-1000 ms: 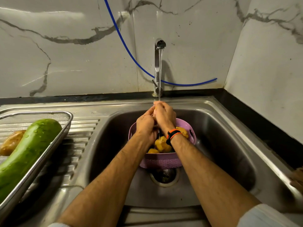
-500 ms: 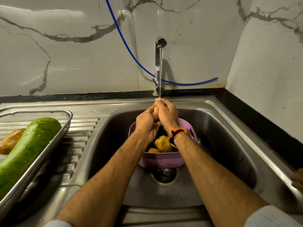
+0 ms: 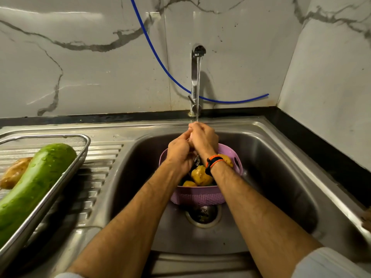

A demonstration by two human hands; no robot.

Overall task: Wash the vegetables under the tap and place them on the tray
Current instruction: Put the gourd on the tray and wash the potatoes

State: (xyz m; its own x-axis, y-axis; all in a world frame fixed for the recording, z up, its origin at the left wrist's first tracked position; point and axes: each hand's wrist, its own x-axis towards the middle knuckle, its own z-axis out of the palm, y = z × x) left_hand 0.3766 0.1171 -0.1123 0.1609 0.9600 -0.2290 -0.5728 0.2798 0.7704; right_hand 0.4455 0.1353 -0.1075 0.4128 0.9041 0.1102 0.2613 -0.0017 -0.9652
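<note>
Both hands are pressed together under the running stream, the left hand (image 3: 179, 152) and the right hand (image 3: 203, 138) with fingers curled round something small between them; what they hold is hidden by the fingers, so it cannot be named. Water falls from the tap (image 3: 195, 77) straight onto the knuckles of the right hand. An orange and black band (image 3: 213, 161) sits on the right wrist. Just below the hands a lilac basket (image 3: 197, 195) stands in the sink (image 3: 281, 167), over the drain (image 3: 202, 214), and holds several yellowish-brown potatoes (image 3: 200, 175), wet and partly covered by the forearms. On the ribbed draining board to the left lies a metal mesh tray (image 3: 80, 157), well apart from the basket; in it rests a large green gourd (image 3: 34, 185) beaded with water, and beside that, nearer the left edge, a brown potato (image 3: 14, 173). A blue hose (image 3: 160, 63) runs down the marble wall behind the tap.
</note>
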